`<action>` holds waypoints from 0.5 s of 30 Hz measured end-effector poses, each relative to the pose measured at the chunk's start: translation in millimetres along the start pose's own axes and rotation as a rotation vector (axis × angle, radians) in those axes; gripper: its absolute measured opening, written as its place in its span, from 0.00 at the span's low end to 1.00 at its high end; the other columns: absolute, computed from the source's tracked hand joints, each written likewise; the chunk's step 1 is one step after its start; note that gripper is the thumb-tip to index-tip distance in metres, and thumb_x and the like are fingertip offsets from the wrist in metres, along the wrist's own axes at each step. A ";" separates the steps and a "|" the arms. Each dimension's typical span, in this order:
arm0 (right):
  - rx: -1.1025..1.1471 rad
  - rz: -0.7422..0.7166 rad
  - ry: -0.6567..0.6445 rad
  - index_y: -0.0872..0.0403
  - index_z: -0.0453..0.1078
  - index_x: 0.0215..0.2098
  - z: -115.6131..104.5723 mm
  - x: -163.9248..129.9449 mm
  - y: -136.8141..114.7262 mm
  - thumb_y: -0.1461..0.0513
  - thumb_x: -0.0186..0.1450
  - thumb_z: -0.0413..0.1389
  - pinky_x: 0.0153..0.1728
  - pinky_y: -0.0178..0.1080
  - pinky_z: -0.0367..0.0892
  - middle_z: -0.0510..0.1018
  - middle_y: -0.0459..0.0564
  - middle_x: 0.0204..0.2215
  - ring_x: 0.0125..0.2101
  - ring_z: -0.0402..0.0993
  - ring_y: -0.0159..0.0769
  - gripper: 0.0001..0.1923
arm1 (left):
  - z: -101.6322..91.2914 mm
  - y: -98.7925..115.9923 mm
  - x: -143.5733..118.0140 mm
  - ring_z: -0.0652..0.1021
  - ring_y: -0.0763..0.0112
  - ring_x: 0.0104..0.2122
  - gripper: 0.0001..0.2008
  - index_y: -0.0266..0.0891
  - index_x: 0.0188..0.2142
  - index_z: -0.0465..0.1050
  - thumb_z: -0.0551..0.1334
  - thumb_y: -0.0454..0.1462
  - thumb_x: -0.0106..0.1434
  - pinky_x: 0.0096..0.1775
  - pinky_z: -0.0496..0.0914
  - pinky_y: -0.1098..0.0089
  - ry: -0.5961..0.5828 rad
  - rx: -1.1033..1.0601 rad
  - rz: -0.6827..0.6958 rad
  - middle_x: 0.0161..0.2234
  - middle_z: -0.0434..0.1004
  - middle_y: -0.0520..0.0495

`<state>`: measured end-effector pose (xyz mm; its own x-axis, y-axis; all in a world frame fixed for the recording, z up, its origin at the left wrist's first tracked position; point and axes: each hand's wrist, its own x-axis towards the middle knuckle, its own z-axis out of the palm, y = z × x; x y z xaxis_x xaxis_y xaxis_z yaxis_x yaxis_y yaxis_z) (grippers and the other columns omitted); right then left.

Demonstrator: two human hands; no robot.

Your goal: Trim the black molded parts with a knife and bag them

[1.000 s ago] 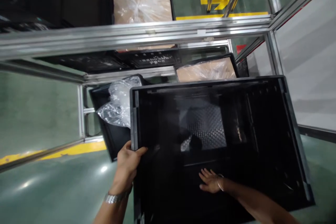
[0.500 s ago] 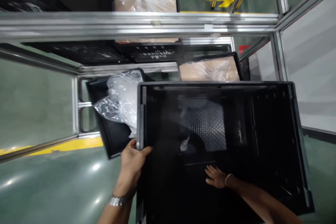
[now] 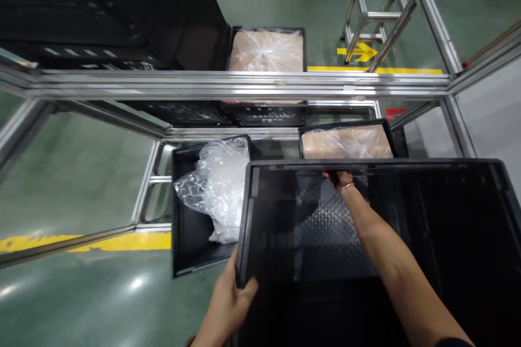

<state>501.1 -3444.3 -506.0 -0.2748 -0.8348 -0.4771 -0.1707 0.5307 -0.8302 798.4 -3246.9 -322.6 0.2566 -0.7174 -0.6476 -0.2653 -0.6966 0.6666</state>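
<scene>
A large black plastic crate point(image 3: 317, 303) fills the lower right, its open side facing me. My left hand point(image 3: 234, 295) grips its left rim, thumb on the inner side. My right hand point(image 3: 342, 180) reaches inside, up against the far wall below the top rim. Its fingers are in shadow and partly hidden, so their grip does not show. A patterned panel is visible in the crate's dark interior. Left of it, a smaller black bin point(image 3: 187, 246) holds a crumpled clear plastic bag point(image 3: 226, 187) with whitish contents.
A metal frame rail point(image 3: 183, 85) crosses in front. Beyond stand stacked black crates point(image 3: 122, 5) and a bin of plastic-wrapped brown contents point(image 3: 268, 51). Another wrapped brown load point(image 3: 345, 143) sits behind the big crate. A metal stool point(image 3: 372, 13) stands near a yellow floor arrow point(image 3: 364, 52).
My right hand has moved from the crate's near interior to its far wall. My left hand stays on the left rim. The view has shifted, so the scene sits lower and further right.
</scene>
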 end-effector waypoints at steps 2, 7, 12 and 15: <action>0.035 0.154 -0.024 0.58 0.65 0.45 -1.8 6.1 -5.8 0.57 0.66 0.51 0.32 0.38 0.71 0.72 0.49 0.37 0.32 0.71 0.31 0.13 | -0.5 -2.2 -0.4 0.65 0.51 0.55 0.34 0.33 0.51 0.63 0.61 0.40 0.42 0.58 0.56 0.56 0.025 -0.015 -0.030 0.52 0.68 0.37; 0.022 0.379 -0.142 0.59 0.66 0.41 3.5 -38.5 -7.0 0.56 0.66 0.51 0.29 0.36 0.70 0.73 0.47 0.33 0.29 0.71 0.29 0.13 | 1.9 -0.7 -4.2 0.63 0.54 0.57 0.35 0.35 0.56 0.60 0.61 0.37 0.46 0.59 0.55 0.58 -0.017 -0.070 0.011 0.54 0.66 0.40; -0.054 0.414 -0.283 0.58 0.67 0.39 24.8 -114.8 2.6 0.53 0.58 0.56 0.28 0.38 0.71 0.76 0.50 0.28 0.26 0.74 0.33 0.18 | -6.7 -8.6 -0.3 0.60 0.59 0.59 0.34 0.43 0.60 0.54 0.62 0.43 0.55 0.59 0.55 0.62 -0.098 -0.247 0.097 0.59 0.58 0.44; -0.140 0.385 -0.335 0.57 0.69 0.37 23.3 -173.8 14.3 0.47 0.46 0.59 0.29 0.43 0.72 0.78 0.54 0.27 0.28 0.76 0.44 0.27 | -23.9 -32.9 39.0 0.73 0.56 0.45 0.32 0.38 0.55 0.62 0.58 0.53 0.56 0.42 0.70 0.61 0.064 -0.536 -0.097 0.49 0.69 0.37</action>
<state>568.4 -3295.1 -441.7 -0.0284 -0.5643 -0.8251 -0.2478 0.8036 -0.5410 839.4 -3251.9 -361.0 0.3167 -0.6370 -0.7028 0.2684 -0.6505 0.7105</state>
